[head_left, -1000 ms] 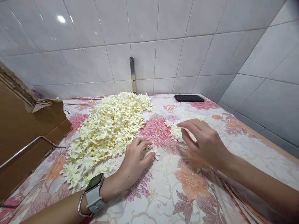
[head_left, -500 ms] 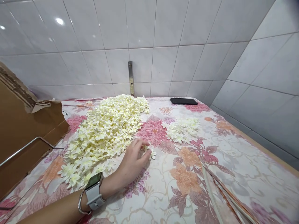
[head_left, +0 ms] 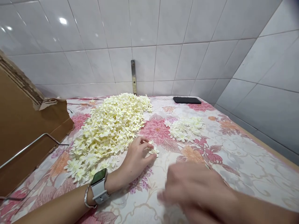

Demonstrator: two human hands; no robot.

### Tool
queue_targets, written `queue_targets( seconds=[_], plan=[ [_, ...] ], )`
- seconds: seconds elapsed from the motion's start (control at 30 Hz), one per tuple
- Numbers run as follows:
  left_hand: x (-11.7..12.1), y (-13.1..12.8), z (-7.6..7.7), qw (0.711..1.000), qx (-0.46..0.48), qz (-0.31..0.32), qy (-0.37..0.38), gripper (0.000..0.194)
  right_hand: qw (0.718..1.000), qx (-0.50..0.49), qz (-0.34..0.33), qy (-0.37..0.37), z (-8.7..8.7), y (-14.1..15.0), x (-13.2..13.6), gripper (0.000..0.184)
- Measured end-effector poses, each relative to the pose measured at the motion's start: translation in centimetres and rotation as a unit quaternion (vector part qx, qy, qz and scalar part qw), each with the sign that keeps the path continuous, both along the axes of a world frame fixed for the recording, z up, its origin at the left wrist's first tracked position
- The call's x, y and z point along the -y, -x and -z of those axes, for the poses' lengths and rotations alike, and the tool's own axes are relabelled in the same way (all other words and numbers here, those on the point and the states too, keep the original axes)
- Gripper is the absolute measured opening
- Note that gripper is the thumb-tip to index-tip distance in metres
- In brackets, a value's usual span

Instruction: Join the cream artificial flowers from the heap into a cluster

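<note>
My left hand (head_left: 140, 154), with a watch (head_left: 99, 183) and a bangle on its wrist, rests on the cloth. Its thumb and curled fingers close around a white artificial flower (head_left: 154, 151), which pokes out past the fingertips. Just beyond that hand spreads a large heap of cream-white flowers (head_left: 112, 124). My right hand (head_left: 193, 183) is over the cloth at the lower right, smeared by motion, so its fingers and anything in them cannot be made out. A smaller cluster of white flowers (head_left: 185, 129) lies farther back, right of the heap.
A flower-patterned cloth (head_left: 245, 168) covers the table. At the left stand a torn cardboard box (head_left: 30, 130) and a bent metal rod (head_left: 25, 149). A black phone (head_left: 187, 100) lies near the tiled wall (head_left: 167, 62), which carries a metal bracket (head_left: 133, 76).
My right hand has come into view from the right, over the thin strips that lay there. The left hand stays by the flower. The whole view has shifted slightly.
</note>
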State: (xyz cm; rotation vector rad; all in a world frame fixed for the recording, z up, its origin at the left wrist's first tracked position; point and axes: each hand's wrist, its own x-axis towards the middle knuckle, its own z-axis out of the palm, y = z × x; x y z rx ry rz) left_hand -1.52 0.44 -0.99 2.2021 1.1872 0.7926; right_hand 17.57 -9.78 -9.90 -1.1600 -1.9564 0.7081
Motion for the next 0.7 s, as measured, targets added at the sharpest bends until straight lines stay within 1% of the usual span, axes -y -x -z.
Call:
queue_targets(
  seconds=[0.07, 0.1, 0.13, 0.17, 0.2, 0.27, 0.33, 0.37, 0.43, 0.5, 0.6, 0.7],
  plan=[
    [0.1, 0.0, 0.0, 1.0, -0.019, 0.01, -0.022, 0.008, 0.999, 0.025, -0.003, -0.043, -4.4, 0.5, -4.9, 0.019],
    [0.1, 0.1, 0.1, 0.999, -0.026, 0.014, -0.03, 0.009, 0.997, 0.049, 0.031, -0.054, -6.3, 0.9, -6.7, 0.02],
    [0.1, 0.1, 0.1, 0.999, -0.031, 0.017, -0.037, 0.009, 0.996, 0.05, 0.05, -0.057, -7.7, 1.2, -8.0, 0.021],
    [0.0, 0.1, 0.1, 0.999, -0.032, 0.018, -0.04, 0.01, 0.995, 0.049, 0.063, -0.056, -8.8, 1.4, -8.7, 0.02],
    [0.0, 0.1, 0.1, 0.999, -0.028, 0.02, -0.041, 0.01, 0.995, 0.05, 0.073, -0.055, -9.3, 1.6, -9.1, 0.018],
    [0.0, 0.2, 0.1, 0.999, -0.005, 0.027, -0.035, 0.011, 0.995, 0.041, 0.076, -0.051, -9.5, 1.6, -8.9, 0.014],
    [-0.1, 0.2, 0.0, 0.999, 0.035, 0.035, -0.019, 0.012, 0.997, 0.026, 0.062, -0.022, -9.2, 1.4, -8.3, 0.011],
    [-0.1, 0.2, -0.1, 0.998, 0.056, 0.039, -0.011, 0.012, 0.998, 0.014, 0.055, 0.008, -9.0, 1.3, -8.1, 0.01],
    [-0.1, 0.1, -0.3, 0.995, 0.084, 0.05, 0.0, 0.012, 0.994, -0.032, 0.047, 0.094, -8.7, 1.2, -7.9, 0.014],
    [0.0, 0.1, -0.4, 0.993, 0.099, 0.06, -0.002, 0.013, 0.978, -0.105, 0.047, 0.173, -8.8, 1.2, -7.9, 0.02],
    [0.2, 0.0, -0.6, 0.99, 0.131, 0.053, -0.007, 0.013, 0.943, -0.214, 0.044, 0.251, -9.0, 1.4, -7.9, 0.026],
    [0.3, -0.1, -0.7, 0.983, 0.176, 0.036, 0.032, 0.008, 0.921, -0.246, 0.017, 0.301, -9.4, 1.5, -7.8, 0.024]
  ],
)
